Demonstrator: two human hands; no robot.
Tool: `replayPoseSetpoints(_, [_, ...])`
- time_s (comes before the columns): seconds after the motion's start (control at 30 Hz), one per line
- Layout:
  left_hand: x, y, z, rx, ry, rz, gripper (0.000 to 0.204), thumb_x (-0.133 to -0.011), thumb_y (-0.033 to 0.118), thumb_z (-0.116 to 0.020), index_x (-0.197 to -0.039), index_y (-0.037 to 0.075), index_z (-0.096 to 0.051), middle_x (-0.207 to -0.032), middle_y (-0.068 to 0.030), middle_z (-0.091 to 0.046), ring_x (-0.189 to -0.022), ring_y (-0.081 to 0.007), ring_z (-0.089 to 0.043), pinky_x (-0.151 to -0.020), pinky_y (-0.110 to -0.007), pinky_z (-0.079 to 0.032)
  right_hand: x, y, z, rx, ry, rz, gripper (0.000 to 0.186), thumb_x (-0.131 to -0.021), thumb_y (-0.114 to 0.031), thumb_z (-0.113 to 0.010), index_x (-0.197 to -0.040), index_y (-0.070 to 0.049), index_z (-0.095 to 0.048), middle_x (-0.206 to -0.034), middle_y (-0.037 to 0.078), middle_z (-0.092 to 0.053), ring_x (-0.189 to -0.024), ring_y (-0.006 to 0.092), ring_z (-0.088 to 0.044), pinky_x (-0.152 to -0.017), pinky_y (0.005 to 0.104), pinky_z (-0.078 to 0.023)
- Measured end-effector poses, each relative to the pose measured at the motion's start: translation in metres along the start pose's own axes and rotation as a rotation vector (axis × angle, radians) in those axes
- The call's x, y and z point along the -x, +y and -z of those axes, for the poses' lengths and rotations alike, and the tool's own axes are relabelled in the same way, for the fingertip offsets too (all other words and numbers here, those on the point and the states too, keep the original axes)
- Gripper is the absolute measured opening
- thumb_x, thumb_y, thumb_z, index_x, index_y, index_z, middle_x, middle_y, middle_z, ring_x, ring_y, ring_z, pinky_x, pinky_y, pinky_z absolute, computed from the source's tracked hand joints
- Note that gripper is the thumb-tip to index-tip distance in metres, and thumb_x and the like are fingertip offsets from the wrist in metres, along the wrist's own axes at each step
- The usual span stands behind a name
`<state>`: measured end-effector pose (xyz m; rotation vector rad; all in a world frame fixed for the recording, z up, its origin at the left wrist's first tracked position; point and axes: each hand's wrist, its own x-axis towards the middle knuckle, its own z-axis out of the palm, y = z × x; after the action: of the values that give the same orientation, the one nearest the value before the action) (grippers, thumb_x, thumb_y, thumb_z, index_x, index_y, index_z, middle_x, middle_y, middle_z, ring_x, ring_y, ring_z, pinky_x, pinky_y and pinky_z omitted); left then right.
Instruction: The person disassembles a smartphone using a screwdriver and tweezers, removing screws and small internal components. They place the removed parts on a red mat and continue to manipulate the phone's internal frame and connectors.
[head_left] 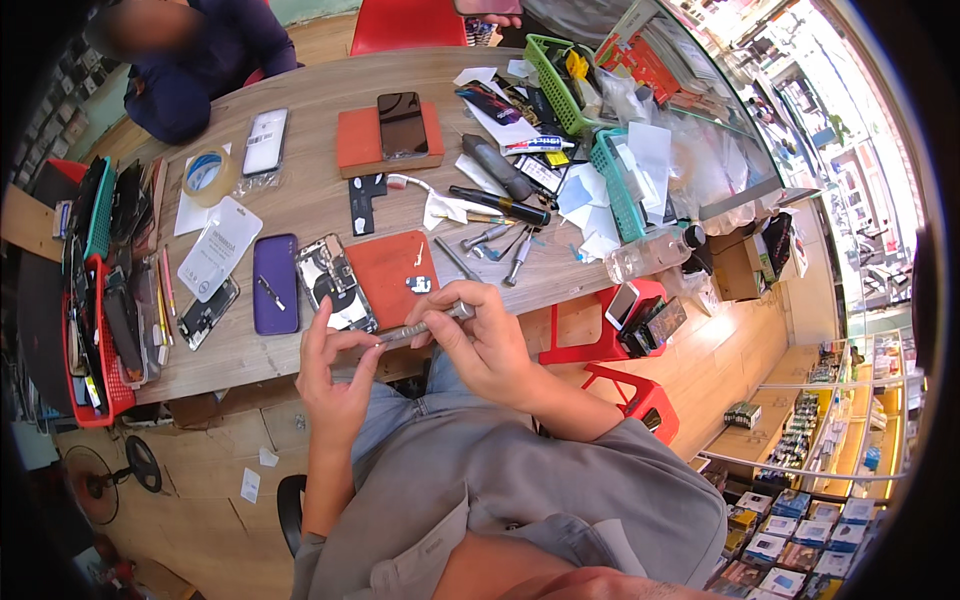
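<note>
My right hand (492, 345) is closed round the handle of a slim grey metal screwdriver (412, 328), held above the table's near edge. The thumb and forefinger of my left hand (340, 375) pinch at its tip; whether a tiny part sits there is too small to tell. Just beyond lie an opened phone (338, 285) with its inner parts showing and a purple phone back (276, 290) with a small strip on it. On the red-orange mat (385, 270) rest a small blue-and-white part (419, 285) and a thin pale piece.
More screwdrivers (518, 258) lie right of the mat. A dark phone (402, 125) sits on a brown box. Tape (208, 175), a bottle (650, 255) and a green basket (560, 85) stand around. At left is a red basket (100, 340). Another person (215, 60) sits across the table.
</note>
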<state>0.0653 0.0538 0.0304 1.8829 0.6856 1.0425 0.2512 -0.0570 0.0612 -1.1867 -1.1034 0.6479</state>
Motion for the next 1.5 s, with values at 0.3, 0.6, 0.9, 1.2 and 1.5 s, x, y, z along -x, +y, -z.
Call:
replayPoseSetpoints(0.3, [0.004, 0.000, 0.006, -0.162, -0.030, -0.084, 0.086, -0.090, -0.002, -0.089, -0.165, -0.002, -0.047, -0.098, -0.0051, -0.082, -0.102, -0.0179, -0.073, -0.114, -0.039, -0.049, 0.002, -0.014, -0.005, 0.167, -0.031, 0.069, 0.028, -0.113, 0.004, -0.061, -0.137, 0.001, -0.048, -0.117, 0.021, -0.075, -0.099, 0.0206, -0.077, -0.085, 0.0354, -0.067])
replayPoseSetpoints(0.6, [0.004, -0.004, 0.005, -0.202, -0.046, -0.144, 0.086, -0.089, -0.003, -0.089, -0.165, -0.001, -0.049, -0.101, -0.0057, -0.084, -0.103, -0.0185, -0.067, -0.101, -0.035, -0.054, -0.001, -0.022, -0.003, 0.478, -0.041, 0.216, 0.031, -0.107, 0.005, -0.072, -0.132, 0.003, -0.054, -0.109, 0.017, -0.079, -0.093, 0.0202, -0.080, -0.082, 0.0329, -0.066])
replayPoseSetpoints(0.9, [0.001, -0.001, 0.004, -0.190, -0.011, -0.134, 0.085, -0.089, -0.002, -0.090, -0.164, -0.004, -0.049, -0.099, -0.0059, -0.084, -0.100, -0.0177, -0.069, -0.103, -0.035, -0.053, -0.001, -0.023, 0.001, 0.359, -0.034, 0.182, 0.029, -0.109, 0.009, -0.067, -0.133, 0.005, -0.051, -0.113, 0.021, -0.077, -0.095, 0.0214, -0.080, -0.083, 0.0340, -0.067])
replayPoseSetpoints(1.2, [0.003, -0.006, 0.001, -0.085, 0.001, -0.059, 0.080, -0.091, 0.001, -0.089, -0.162, -0.004, -0.052, -0.103, -0.0043, -0.085, -0.106, -0.0228, -0.066, -0.102, -0.036, -0.051, -0.001, -0.009, -0.003, 0.296, 0.058, 0.190, 0.032, -0.108, -0.001, -0.074, -0.133, 0.000, -0.054, -0.103, 0.016, -0.080, -0.086, 0.0232, -0.080, -0.074, 0.0346, -0.063])
replayPoseSetpoints(1.5, [0.001, -0.006, 0.004, -0.148, -0.014, -0.131, 0.085, -0.090, -0.002, -0.089, -0.164, -0.004, -0.048, -0.101, -0.0073, -0.085, -0.097, -0.0156, -0.070, -0.104, -0.035, -0.052, 0.001, -0.017, 0.002, 0.288, -0.026, 0.181, 0.029, -0.111, 0.009, -0.062, -0.136, 0.004, -0.048, -0.115, 0.023, -0.076, -0.099, 0.0228, -0.078, -0.085, 0.0358, -0.067])
